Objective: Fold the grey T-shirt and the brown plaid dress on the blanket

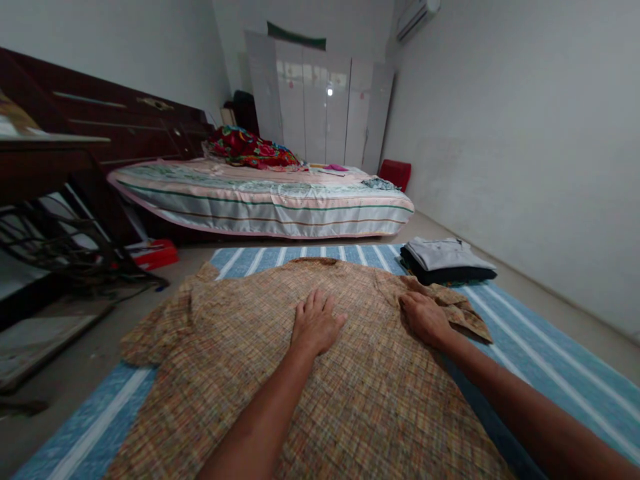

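A brown and tan checked short-sleeved shirt [370,393] lies spread out, its collar at the far side and a sleeve to either side. My left hand [317,323] rests flat on the upper middle of the shirt, fingers stretched out. At the right shoulder, near the right sleeve [463,310], my right hand [425,318] has its fingers curled onto the cloth, and small creases run from them. The fingertips of that hand are partly hidden. The left sleeve [155,330] lies somewhat rumpled.
Under the shirt is a blue and white striped mat [545,353]. Folded clothes [447,257], grey over black, sit at its far right corner. Beyond stands a bed [280,207]. At the left are a treadle stand [55,227] and a red box [155,254]; a wall [540,167] bounds the right.
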A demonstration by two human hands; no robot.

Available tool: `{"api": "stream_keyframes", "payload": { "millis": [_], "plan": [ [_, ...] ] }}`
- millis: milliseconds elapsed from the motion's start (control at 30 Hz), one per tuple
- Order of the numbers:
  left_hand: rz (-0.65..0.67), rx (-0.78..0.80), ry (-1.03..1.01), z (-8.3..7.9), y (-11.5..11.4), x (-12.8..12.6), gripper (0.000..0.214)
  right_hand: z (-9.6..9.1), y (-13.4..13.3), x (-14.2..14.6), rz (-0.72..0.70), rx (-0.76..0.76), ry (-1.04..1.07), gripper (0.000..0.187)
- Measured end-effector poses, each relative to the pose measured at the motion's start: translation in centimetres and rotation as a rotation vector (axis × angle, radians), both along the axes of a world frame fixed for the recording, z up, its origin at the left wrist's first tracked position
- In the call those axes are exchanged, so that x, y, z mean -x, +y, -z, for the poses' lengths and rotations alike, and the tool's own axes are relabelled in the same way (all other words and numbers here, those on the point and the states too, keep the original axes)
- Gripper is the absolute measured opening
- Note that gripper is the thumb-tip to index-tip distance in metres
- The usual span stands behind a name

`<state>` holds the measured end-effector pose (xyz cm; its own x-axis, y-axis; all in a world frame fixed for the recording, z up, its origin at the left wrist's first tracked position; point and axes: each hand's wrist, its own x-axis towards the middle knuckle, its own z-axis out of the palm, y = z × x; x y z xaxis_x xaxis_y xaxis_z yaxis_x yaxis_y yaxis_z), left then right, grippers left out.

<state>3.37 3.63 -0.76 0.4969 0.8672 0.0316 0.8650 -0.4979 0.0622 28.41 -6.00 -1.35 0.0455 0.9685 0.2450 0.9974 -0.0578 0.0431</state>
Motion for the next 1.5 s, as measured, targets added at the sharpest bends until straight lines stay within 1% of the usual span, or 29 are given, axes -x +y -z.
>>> {"api": "stream_keyframes", "payload": {
  "millis": [100,200,267,400,467,567,633,700,767,833,900,1000,1100,1167,1233,1367,1433,1500],
  "plan": [
    [0.007,0.005,0.013,-0.2,0.1,0.0,0.067,-0.2,-0.9,0.8,0.016,-0.047,0.02,0.037],
    [-0.001,0.004,0.006,-0.1,0.3,0.0,0.068,0.0,-2.0,1.2,-0.068,-0.047,0.109,0.038],
    [-0.008,-0.002,0.002,0.0,0.5,0.0,0.068,0.2,-2.6,0.8,-0.098,-0.023,0.161,0.036],
    [-0.005,-0.016,0.005,0.1,0.9,-0.1,0.068,0.2,-4.2,-0.6,-0.028,-0.041,0.191,0.037],
    [0.003,-0.03,0.004,0.1,0.9,-0.1,0.066,0.0,-5.2,-0.6,0.011,-0.07,0.195,0.038],
    [0.006,-0.096,0.002,-0.2,0.7,-0.2,0.061,-0.5,-6.7,0.6,-0.019,-0.087,0.192,0.037],
    [0.015,-0.165,0.003,-0.7,0.2,-0.2,0.059,-0.7,-7.6,1.7,-0.07,-0.072,0.185,0.038],
    [0.037,-0.195,0.007,-1.3,-0.4,-0.4,0.056,-0.6,-8.2,2.7,-0.105,-0.038,0.184,0.04],
    [0.053,-0.17,0.014,-1.8,-1.2,-0.5,0.053,-0.3,-8.5,3.3,-0.1,0.003,0.196,0.044],
    [0.049,-0.12,0.026,-2.1,-2.1,-0.7,0.052,0.2,-8.6,3.5,-0.065,0.036,0.218,0.048],
    [0.032,-0.066,0.045,-1.9,-2.7,-0.7,0.055,0.8,-8.7,3.5,-0.029,0.052,0.232,0.052],
    [0.017,0.012,0.063,-1.2,-3.3,-0.7,0.063,1.4,-8.9,3.4,-0.018,0.058,0.228,0.054],
    [0.02,0.036,0.051,-0.8,-3.7,-0.5,0.064,1.6,-9.2,3.5,-0.004,0.068,0.195,0.056],
    [0.022,0.035,0.035,-0.8,-4.0,-0.3,0.063,1.6,-9.4,3.7,0.01,0.051,0.171,0.055],
    [0.012,0.022,0.018,-1.1,-4.3,0.0,0.063,1.5,-9.6,4.1,0.003,0.01,0.156,0.053],
    [-0.06,-0.005,-0.01,-1.6,-4.4,0.6,0.063,1.7,-9.7,5.1,-0.075,-0.058,0.143,0.051],
    [-0.097,0.011,-0.014,-1.6,-4.1,0.9,0.064,1.8,-9.7,5.5,-0.098,-0.063,0.146,0.05],
    [-0.123,0.045,-0.014,-1.4,-3.6,1.2,0.068,2.1,-9.6,5.7,-0.093,-0.036,0.151,0.055]
  ]
}}
